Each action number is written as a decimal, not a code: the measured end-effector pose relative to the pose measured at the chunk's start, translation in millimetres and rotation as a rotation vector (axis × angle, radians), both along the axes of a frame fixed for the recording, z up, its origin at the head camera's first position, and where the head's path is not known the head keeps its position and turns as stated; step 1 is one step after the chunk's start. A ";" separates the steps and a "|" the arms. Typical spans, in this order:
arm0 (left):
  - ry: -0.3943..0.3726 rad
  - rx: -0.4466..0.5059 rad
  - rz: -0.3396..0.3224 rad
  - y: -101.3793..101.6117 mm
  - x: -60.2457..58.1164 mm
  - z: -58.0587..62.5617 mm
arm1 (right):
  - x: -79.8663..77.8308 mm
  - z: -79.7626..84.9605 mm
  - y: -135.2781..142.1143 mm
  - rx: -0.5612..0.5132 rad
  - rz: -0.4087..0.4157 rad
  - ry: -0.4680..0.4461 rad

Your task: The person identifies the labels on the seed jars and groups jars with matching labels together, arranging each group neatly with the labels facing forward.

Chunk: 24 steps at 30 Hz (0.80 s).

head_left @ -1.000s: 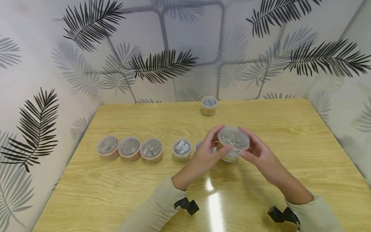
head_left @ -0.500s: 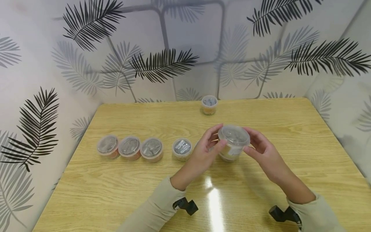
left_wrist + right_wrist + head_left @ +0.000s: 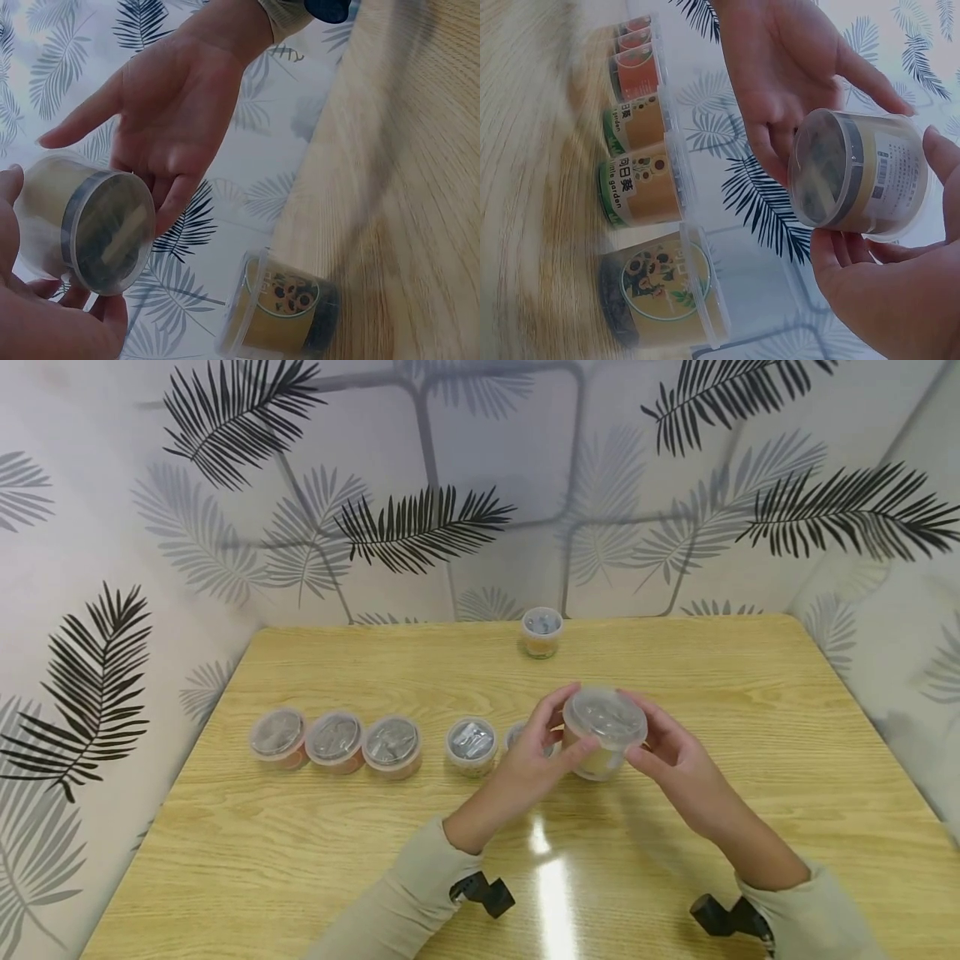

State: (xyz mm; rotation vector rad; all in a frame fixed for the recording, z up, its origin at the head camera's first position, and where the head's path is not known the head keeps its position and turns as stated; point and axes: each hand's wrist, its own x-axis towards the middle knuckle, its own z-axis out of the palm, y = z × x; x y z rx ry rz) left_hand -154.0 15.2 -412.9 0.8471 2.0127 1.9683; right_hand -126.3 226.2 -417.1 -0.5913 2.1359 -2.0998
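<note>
Between my two hands is a clear round plastic tub (image 3: 605, 718), held above the table. It has a lid, and a tan label with a barcode shows in the right wrist view. Fingers and thumb of my left hand (image 3: 528, 768) grip its left side. My right hand (image 3: 690, 777) holds the opposite side, its thumb near the front. In the right wrist view the tub (image 3: 862, 172) lies across the fingers of the right hand (image 3: 892, 292). Its contents are blurred behind the clear plastic. A smaller lidded tub (image 3: 513, 735) stands partly hidden behind my left hand.
Three red-labelled tubs (image 3: 337, 743) stand in a row on the left of the wooden table (image 3: 300, 860). Another tub (image 3: 471, 747) is left of my hands. One (image 3: 542, 633) stands at the back edge, by the leaf-patterned wall covering (image 3: 495, 460). A sunflower-labelled tub (image 3: 667, 285) stands close by.
The held tub was tilted and turned half a second ago, showing more of its label, and has now tipped back. My left thumb lies farther across its front. The other tubs have not moved.
</note>
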 end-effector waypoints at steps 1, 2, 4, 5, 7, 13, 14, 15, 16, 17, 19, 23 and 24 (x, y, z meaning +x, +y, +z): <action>-0.005 -0.012 0.003 0.8 -0.8 -3.1 | 0.0 -0.1 -0.6 -0.001 0.010 -0.005; -0.012 -0.021 0.005 1.1 -0.2 -3.2 | -0.1 -0.3 -0.9 0.004 0.014 -0.011; -0.020 -0.032 0.005 1.2 0.3 -3.3 | -0.5 -0.4 -1.2 0.004 0.026 -0.021; -0.026 -0.036 0.008 0.9 0.6 -3.0 | -0.7 -0.5 -1.1 0.010 0.024 -0.026; -0.027 -0.043 0.014 -0.3 0.7 -2.0 | -1.3 -0.3 -0.8 0.031 0.006 -0.039; -0.004 -0.001 0.023 -4.9 -0.4 1.0 | -3.3 -0.2 1.5 0.060 -0.073 -0.070; -0.004 0.016 0.020 -5.9 0.8 3.8 | -3.3 0.1 1.6 0.048 -0.080 -0.077; 0.003 0.034 0.016 -6.7 2.0 6.9 | -3.3 0.3 1.7 0.038 -0.085 -0.081; 0.003 0.049 0.018 -7.5 3.6 10.3 | -3.1 0.6 1.7 0.033 -0.092 -0.082; 0.005 0.061 0.022 -8.0 5.2 13.7 | -2.8 1.0 1.4 0.029 -0.099 -0.082; 0.007 0.080 0.034 -8.8 8.4 20.0 | -2.4 1.7 1.1 0.020 -0.105 -0.081; 0.014 0.091 0.055 -9.2 10.8 24.9 | -0.8 3.3 -0.5 -0.007 -0.096 -0.070; 0.013 0.088 0.057 -9.4 11.1 25.3 | -0.4 3.7 -1.1 -0.014 -0.087 -0.065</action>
